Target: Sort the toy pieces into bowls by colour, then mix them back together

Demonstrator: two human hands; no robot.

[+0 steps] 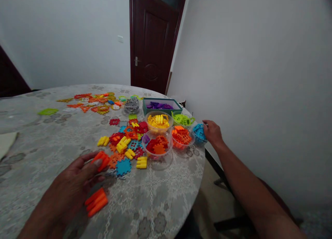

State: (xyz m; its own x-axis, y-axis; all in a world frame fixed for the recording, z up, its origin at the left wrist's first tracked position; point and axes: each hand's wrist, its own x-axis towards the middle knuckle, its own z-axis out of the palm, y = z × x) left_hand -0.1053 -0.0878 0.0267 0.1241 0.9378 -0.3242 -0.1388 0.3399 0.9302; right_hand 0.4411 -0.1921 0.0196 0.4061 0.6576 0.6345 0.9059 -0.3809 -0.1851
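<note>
My left hand (77,175) pinches an orange plastic building piece (102,161) between thumb and fingers, just above the table. Below it lies a second orange piece with rounded prongs (96,201). Over at the right edge of the table, my right hand (213,131) is closed at the bowl of blue pieces (199,132); what its fingers grip, I cannot make out. Between the hands lies a mixed pile with a blue square piece (123,167), yellow pronged pieces (141,162) and red pieces (114,121).
Clear bowls hold red pieces (158,148), orange pieces (182,137), yellow pieces (158,121), green pieces (183,119) and grey pieces (132,105). Behind them stands a green box (162,111) with purple pieces. More loose pieces (97,100) lie at the back. A wall (246,66) rises at right.
</note>
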